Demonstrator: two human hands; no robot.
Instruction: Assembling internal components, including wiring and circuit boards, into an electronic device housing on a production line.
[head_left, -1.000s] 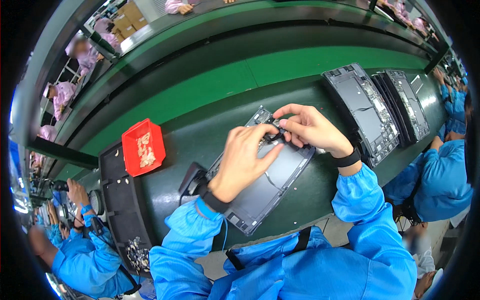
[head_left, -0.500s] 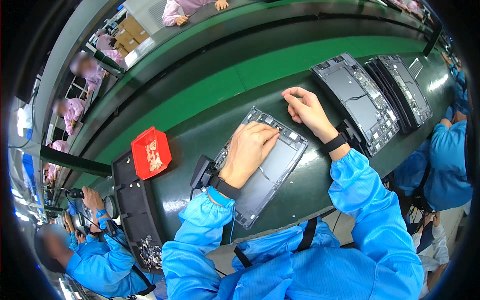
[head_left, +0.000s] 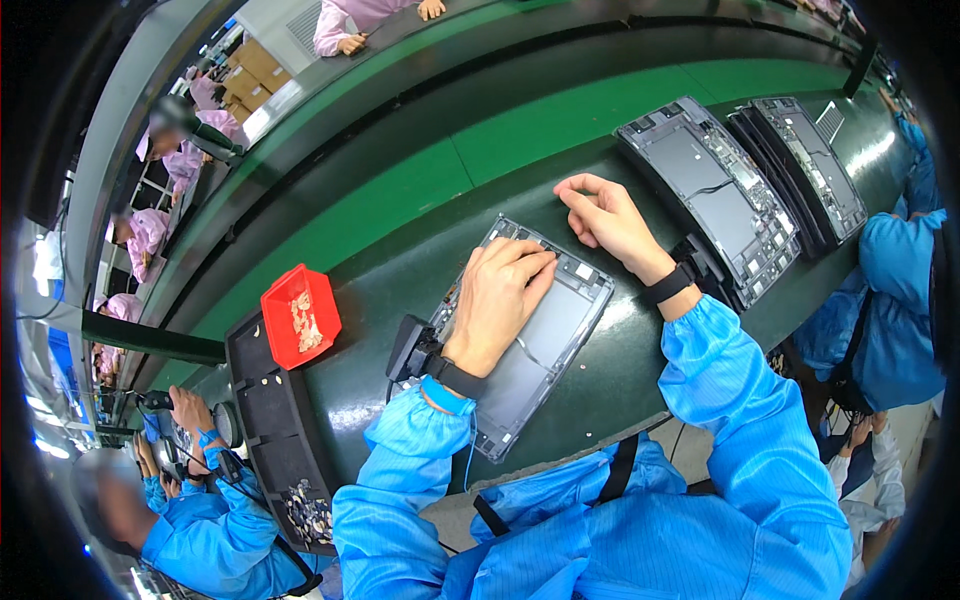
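An opened tablet [head_left: 545,345], with grey inner panel, dark cable and small parts along its edges, lies slanted on the bench in front of me. My left hand [head_left: 500,300] rests over its upper left part. The fingers are bent and drawn toward the thumb near the top edge; whatever they pinch is hidden. To the right of the tablet, my right hand [head_left: 610,225] hovers over the bench with curled fingers. Its thumb and forefinger meet at the tips, and anything between them is too small to make out. Each wrist wears a dark strap with a device.
Stacked opened tablets [head_left: 710,190] stand at the right, with more of them [head_left: 815,165] behind. On the left a red bin [head_left: 325,330] of pale scraps sits on a black divided tray [head_left: 275,430] holding small pieces. Co-workers sit at both sides and across the green bench [head_left: 380,400].
The view has shifted slightly. My left hand stays at the tablet's top end with its fingers a little more drawn together; my right hand keeps its pinched pose.
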